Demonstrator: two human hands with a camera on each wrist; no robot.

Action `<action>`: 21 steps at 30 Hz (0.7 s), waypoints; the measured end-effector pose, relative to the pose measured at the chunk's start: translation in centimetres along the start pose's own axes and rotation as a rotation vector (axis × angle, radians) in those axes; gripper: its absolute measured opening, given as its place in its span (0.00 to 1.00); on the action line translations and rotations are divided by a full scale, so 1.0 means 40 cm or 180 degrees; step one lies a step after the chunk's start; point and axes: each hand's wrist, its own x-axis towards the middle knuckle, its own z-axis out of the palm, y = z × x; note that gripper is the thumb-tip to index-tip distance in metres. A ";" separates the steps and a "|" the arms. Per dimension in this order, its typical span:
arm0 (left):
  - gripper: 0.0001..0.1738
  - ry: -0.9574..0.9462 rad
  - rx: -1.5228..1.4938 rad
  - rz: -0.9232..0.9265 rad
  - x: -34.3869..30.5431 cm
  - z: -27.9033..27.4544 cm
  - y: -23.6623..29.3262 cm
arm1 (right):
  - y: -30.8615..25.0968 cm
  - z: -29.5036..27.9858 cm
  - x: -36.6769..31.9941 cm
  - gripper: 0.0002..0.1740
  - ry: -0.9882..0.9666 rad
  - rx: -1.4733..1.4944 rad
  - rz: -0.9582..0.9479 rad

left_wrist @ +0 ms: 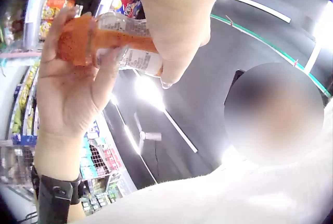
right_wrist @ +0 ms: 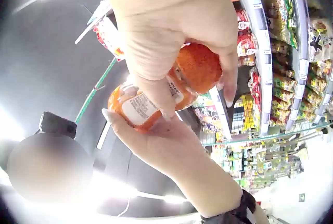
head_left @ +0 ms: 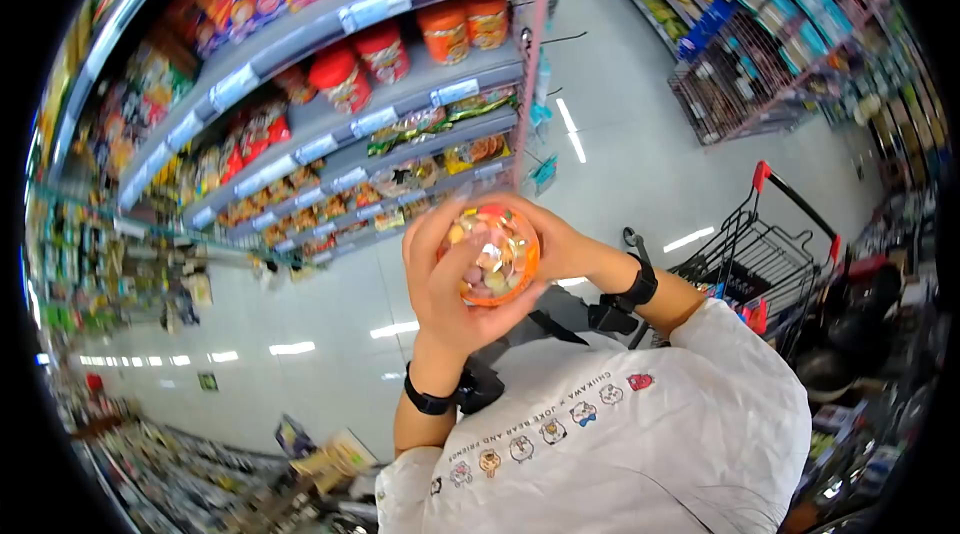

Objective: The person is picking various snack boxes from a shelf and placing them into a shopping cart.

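Both hands hold a clear jar (head_left: 500, 256) of colourful pieces in front of the chest, its transparent end facing the head camera. The left hand (head_left: 440, 289) curls round the jar from the left, the right hand (head_left: 555, 239) from the right. In the left wrist view, the jar's orange lid (left_wrist: 78, 40) lies in the right hand (left_wrist: 70, 96), while the left hand (left_wrist: 174, 23) grips the labelled body. The right wrist view shows the right hand (right_wrist: 179, 31) round the lid end (right_wrist: 199, 67) and the left hand (right_wrist: 174, 148) supporting the other end.
Shelves (head_left: 375, 4) with red-lidded and orange jars and snack bags stand at the left and ahead. A black shopping cart (head_left: 765, 254) with red handle ends is at the right. Grey floor (head_left: 610, 174) runs between the shelves, with wire racks (head_left: 750, 64) farther off.
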 end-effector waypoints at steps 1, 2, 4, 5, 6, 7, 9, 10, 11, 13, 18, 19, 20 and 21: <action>0.39 0.0091 -0.0097 -0.0089 -0.004 0.001 0.011 | 0.008 -0.003 -0.004 0.47 0.0022 -0.0246 0.0091; 0.39 0.0186 -0.0201 -0.0137 0.000 0.005 0.018 | 0.012 -0.012 -0.004 0.47 0.0049 -0.0514 0.0144; 0.39 0.0343 -0.0179 -0.0154 0.010 0.007 0.031 | 0.012 -0.019 0.001 0.48 0.0260 -0.1037 0.0008; 0.39 0.0310 0.0022 -0.0102 0.011 0.007 0.036 | 0.009 -0.019 0.001 0.46 0.0385 -0.1067 -0.0131; 0.40 0.0277 0.0215 -0.0059 0.009 0.009 0.043 | 0.004 -0.016 -0.001 0.45 0.0513 -0.1099 -0.0263; 0.40 0.0240 0.0404 -0.0017 0.004 0.012 0.052 | -0.001 -0.011 -0.003 0.44 0.0645 -0.1131 -0.0395; 0.45 0.0356 0.0270 -0.0021 -0.006 0.032 0.069 | -0.006 -0.003 -0.012 0.42 0.0785 -0.1271 -0.0598; 0.45 0.0487 0.0038 -0.0051 -0.014 0.050 0.072 | -0.008 -0.006 -0.017 0.42 0.0780 -0.1571 -0.0820; 0.46 0.0606 -0.0204 -0.0076 -0.019 0.062 0.076 | -0.010 -0.008 -0.023 0.42 0.0788 -0.1866 -0.1045; 0.50 0.0476 -0.0317 -0.0042 -0.023 0.060 0.091 | -0.021 -0.009 -0.038 0.46 0.0610 -0.1883 -0.1211; 0.53 0.0240 -0.0812 0.0011 -0.035 0.028 0.110 | -0.023 0.016 -0.059 0.50 0.0317 -0.1621 -0.1314; 0.54 0.0179 -0.0778 0.0021 -0.038 0.017 0.116 | -0.021 0.025 -0.062 0.50 0.0309 -0.1526 -0.1298; 0.54 0.0114 -0.0747 0.0034 -0.039 0.005 0.121 | -0.020 0.033 -0.067 0.50 0.0306 -0.1433 -0.1285; 0.54 0.0047 -0.0722 0.0051 -0.041 -0.002 0.124 | -0.018 0.041 -0.072 0.50 0.0307 -0.1345 -0.1272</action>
